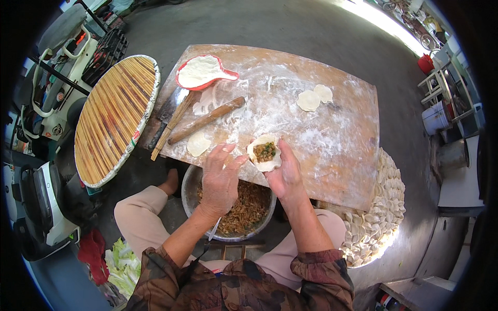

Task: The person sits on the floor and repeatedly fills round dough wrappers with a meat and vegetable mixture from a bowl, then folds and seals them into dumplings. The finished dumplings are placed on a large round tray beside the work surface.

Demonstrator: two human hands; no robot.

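Observation:
My right hand holds a round dough wrapper with chopped filling on it, above the near edge of the floured wooden board. Just left of it is my left hand, fingers apart, with nothing seen in it; its palm side is hidden. Below it stands a metal basin of filling with a spoon handle at its near rim. Two flat wrappers lie at the board's right, and one wrapper by the wooden rolling pin.
A red scoop of flour, a straw brush and a cleaver lie at the board's left. Beside them leans a round slatted tray. Many dumplings cover a tray at the right. Leafy cabbage lies lower left.

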